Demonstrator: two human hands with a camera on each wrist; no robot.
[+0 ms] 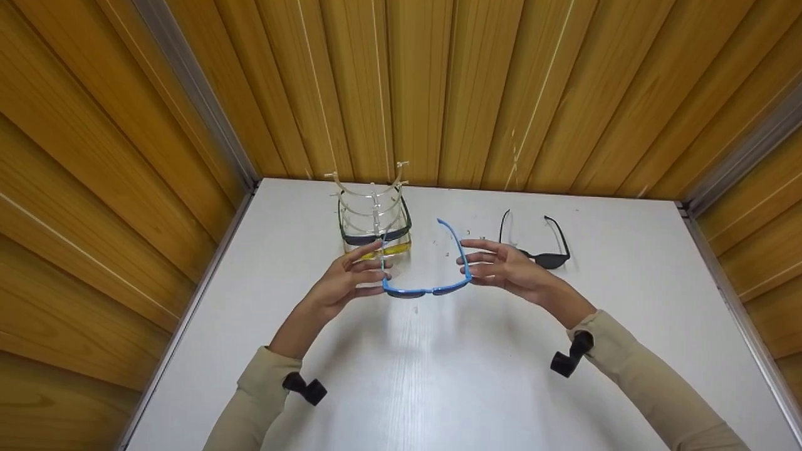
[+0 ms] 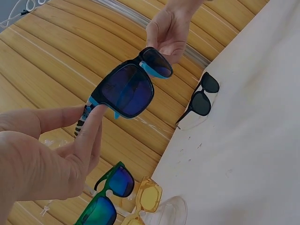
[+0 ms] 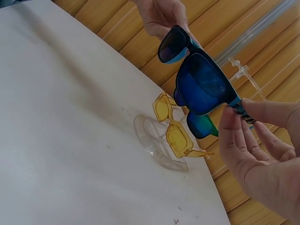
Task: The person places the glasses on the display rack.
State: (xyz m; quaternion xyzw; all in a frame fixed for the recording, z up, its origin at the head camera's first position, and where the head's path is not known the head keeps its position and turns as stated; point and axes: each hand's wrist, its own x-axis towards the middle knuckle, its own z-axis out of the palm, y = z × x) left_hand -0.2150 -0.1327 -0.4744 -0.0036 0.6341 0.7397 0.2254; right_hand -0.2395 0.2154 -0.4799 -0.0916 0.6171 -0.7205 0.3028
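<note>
Both hands hold a pair of blue-framed sunglasses (image 1: 407, 292) above the table, temples unfolded and pointing away from me. My left hand (image 1: 341, 282) pinches the left temple close to its hinge, as the left wrist view shows. On the other side, my right hand (image 1: 510, 270) pinches the right temple near the lens corner. The dark blue lenses (image 3: 201, 84) face the wrist cameras. Just beyond the left hand stands a clear display rack (image 1: 376, 203) carrying green-framed sunglasses (image 2: 105, 199) and, lower down, yellow glasses (image 3: 173, 126). Black sunglasses (image 1: 551, 260) lie behind the right hand.
The white table (image 1: 451, 376) extends under both arms. A wooden slatted wall (image 1: 413, 94) rises behind it, with more slats left and right. Metal strips (image 1: 207, 94) run along the corners. Small specks lie on the table between the rack and the black sunglasses.
</note>
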